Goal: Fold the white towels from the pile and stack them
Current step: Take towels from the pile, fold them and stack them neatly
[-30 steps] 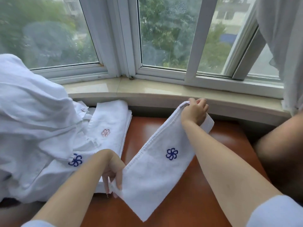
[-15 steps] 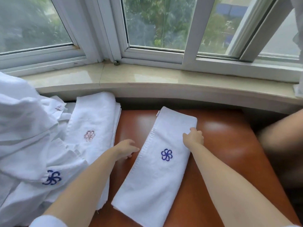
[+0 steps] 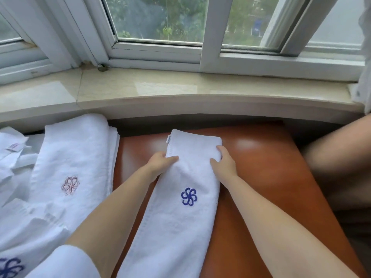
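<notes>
A long, narrow white towel (image 3: 180, 223) with a blue flower emblem lies lengthwise on the brown leather seat (image 3: 261, 177). Its far end points toward the window. My left hand (image 3: 159, 164) holds the towel's left edge near the far end, thumb on top. Across from it, my right hand (image 3: 223, 163) holds the right edge, with thumb on the cloth and fingers curled round the side. A folded white towel stack (image 3: 76, 157) with a pink emblem sits to the left. The loose pile of white towels (image 3: 18, 197) lies beyond it.
A beige stone window sill (image 3: 160, 91) runs along the back, under white window frames. Another person's bare leg (image 3: 339, 163) rests at the right side of the seat. A white curtain (image 3: 365, 57) hangs at the far right.
The towel, held up a second ago, now lies flat on the seat. My left hand has moved from the seat onto the towel's left edge, and both hands sit near its far end.
</notes>
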Available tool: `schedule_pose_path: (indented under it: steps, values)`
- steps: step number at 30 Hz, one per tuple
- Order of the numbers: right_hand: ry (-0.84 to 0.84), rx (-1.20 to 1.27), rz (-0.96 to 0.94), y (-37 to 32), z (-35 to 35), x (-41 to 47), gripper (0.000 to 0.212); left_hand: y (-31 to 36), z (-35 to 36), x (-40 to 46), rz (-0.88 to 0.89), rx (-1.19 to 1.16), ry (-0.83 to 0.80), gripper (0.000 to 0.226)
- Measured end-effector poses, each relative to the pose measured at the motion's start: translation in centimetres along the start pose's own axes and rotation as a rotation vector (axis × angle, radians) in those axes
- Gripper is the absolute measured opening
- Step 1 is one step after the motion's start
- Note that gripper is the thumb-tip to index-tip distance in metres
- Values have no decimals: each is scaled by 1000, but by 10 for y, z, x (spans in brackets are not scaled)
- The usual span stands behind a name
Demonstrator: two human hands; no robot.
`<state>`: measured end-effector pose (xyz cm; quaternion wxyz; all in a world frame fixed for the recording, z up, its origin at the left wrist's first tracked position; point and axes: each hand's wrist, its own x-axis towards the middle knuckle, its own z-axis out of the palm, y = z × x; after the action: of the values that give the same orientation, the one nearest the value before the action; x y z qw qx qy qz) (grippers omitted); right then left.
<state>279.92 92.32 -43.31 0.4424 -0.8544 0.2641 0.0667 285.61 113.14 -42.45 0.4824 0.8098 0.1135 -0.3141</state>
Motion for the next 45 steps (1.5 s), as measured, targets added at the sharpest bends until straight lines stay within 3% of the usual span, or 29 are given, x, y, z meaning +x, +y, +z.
schedule_pose_path:
  steps: [3,7,11,14,25,30,39,45]
  values:
    - [-73,-87,-131,-7,3,-7,48,-4,-2,-5,50,-14,-36,22]
    - [-156,-138,-221,-22,12,-27,51,-8,-18,-35,168,38,67,25]
    - [-127,-106,-309,-52,10,-54,44,-5,-45,-81,286,113,208,14]
    - [-111,-21,-398,-81,2,-84,38,-2,-66,-125,348,155,319,21]
    - [-86,84,-720,-156,-27,-207,39,-6,-118,-278,459,-12,580,11]
    - [-80,141,-802,-184,-13,-236,38,-13,-146,-320,469,-59,639,17]
    - [-78,166,-806,-239,40,-238,42,-13,-217,-320,426,-17,628,8]
    - [-73,94,-755,-259,98,-203,40,-25,-264,-262,399,87,601,5]
